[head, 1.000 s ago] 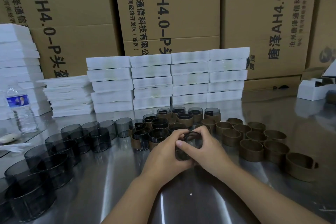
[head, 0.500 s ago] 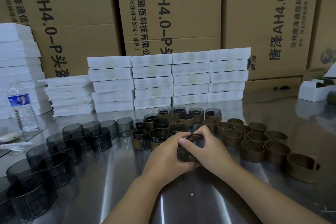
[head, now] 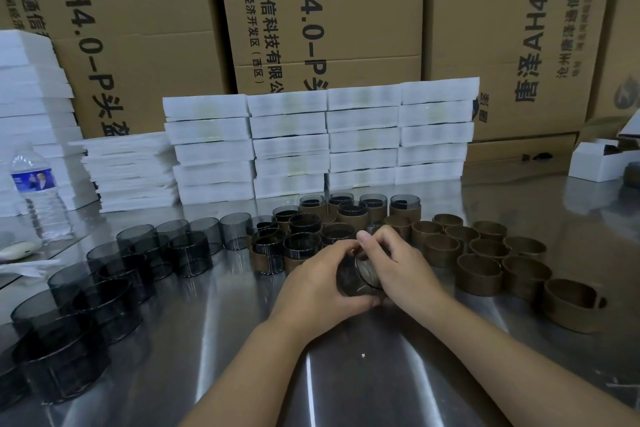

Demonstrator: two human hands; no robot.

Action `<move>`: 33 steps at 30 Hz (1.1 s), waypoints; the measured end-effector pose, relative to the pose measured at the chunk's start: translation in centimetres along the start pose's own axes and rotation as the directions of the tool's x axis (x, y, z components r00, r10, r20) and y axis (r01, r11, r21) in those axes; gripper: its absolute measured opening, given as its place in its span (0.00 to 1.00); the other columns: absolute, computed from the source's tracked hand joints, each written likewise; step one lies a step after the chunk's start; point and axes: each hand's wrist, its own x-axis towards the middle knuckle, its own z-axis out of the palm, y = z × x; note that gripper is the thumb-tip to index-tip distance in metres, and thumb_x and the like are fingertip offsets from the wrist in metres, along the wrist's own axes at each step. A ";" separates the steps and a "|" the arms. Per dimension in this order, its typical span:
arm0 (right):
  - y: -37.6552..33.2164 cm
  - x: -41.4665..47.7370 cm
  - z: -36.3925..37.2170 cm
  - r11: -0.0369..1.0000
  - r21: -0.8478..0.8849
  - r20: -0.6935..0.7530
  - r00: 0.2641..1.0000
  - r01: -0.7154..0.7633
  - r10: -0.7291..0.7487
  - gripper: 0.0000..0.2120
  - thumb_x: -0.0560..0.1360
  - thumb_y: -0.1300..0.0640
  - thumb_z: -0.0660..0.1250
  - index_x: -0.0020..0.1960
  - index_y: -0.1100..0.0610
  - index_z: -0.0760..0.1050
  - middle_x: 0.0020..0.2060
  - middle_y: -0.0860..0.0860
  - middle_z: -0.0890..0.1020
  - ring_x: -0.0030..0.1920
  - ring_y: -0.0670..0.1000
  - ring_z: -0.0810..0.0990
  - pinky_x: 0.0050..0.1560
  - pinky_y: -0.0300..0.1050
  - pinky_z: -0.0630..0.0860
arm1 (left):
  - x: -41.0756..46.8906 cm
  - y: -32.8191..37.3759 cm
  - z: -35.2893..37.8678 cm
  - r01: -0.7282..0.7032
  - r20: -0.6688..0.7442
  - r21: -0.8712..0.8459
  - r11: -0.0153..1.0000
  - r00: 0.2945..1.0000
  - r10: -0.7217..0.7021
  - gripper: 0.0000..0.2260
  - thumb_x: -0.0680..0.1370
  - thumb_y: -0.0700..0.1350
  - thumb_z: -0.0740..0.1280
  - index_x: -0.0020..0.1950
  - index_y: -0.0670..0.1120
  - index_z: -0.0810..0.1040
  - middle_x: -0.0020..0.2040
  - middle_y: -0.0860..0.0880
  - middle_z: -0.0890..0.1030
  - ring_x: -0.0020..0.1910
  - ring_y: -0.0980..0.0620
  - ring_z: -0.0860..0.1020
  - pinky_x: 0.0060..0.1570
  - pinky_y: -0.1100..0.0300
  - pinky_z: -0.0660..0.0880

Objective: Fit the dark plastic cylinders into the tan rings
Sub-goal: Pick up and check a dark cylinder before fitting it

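Cannot tell what, if anything, wraps the held cylinder (head: 360, 279), mostly covered by the left hand (head: 318, 279) and right hand (head: 398, 267). Cut off by the picture's edges: nearest cylinders (head: 8, 381) at the table's left edge, white box (head: 595, 165) at its far right, carton (head: 329, 10) tops. Too small to read: bottle (head: 34, 191) label.

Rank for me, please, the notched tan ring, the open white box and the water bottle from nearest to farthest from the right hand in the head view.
From the right hand:
1. Notched tan ring, off to its right, at the front.
2. Open white box, far back on the right.
3. Water bottle, far left, at the back.
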 end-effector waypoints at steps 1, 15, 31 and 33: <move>0.0 0.1 0.0 1.000 -0.005 0.004 1.000 0.004 -0.004 0.19 0.76 0.35 0.56 0.39 0.49 0.70 0.34 0.47 0.81 0.38 0.40 0.78 0.42 0.46 0.74 | 0.0 0.0 0.0 0.003 -0.002 -0.002 1.000 1.000 -0.003 0.33 0.64 0.60 0.76 0.67 0.65 0.68 0.58 0.64 0.79 0.55 0.65 0.77 0.55 0.62 0.75; -0.3 -0.1 -0.2 1.000 -0.008 0.021 0.999 0.029 -0.029 0.14 0.83 0.49 0.51 0.49 0.48 0.74 0.39 0.49 0.81 0.41 0.52 0.81 0.45 0.58 0.79 | -0.1 0.4 -0.3 0.029 -0.008 -0.035 0.999 1.000 -0.029 0.31 0.60 0.66 0.69 0.63 0.67 0.69 0.53 0.67 0.78 0.53 0.67 0.75 0.51 0.68 0.73; -1.0 -0.6 -0.6 0.963 0.267 -0.018 0.999 0.044 -0.040 0.17 0.83 0.60 0.53 0.49 0.40 0.73 0.45 0.48 0.83 0.25 0.45 0.79 0.23 0.35 0.70 | -0.2 1.2 -0.6 0.093 -0.077 -0.124 0.988 0.992 -0.103 0.34 0.59 0.66 0.68 0.65 0.64 0.71 0.51 0.64 0.80 0.51 0.64 0.78 0.54 0.60 0.76; -1.0 -0.6 -0.6 0.960 0.278 -0.011 0.999 0.039 -0.038 0.18 0.83 0.61 0.52 0.50 0.40 0.73 0.45 0.49 0.83 0.24 0.47 0.79 0.23 0.36 0.71 | -0.2 1.2 -0.6 0.098 -0.078 -0.115 0.989 0.991 -0.108 0.34 0.59 0.67 0.68 0.65 0.65 0.71 0.50 0.63 0.80 0.51 0.63 0.78 0.54 0.59 0.76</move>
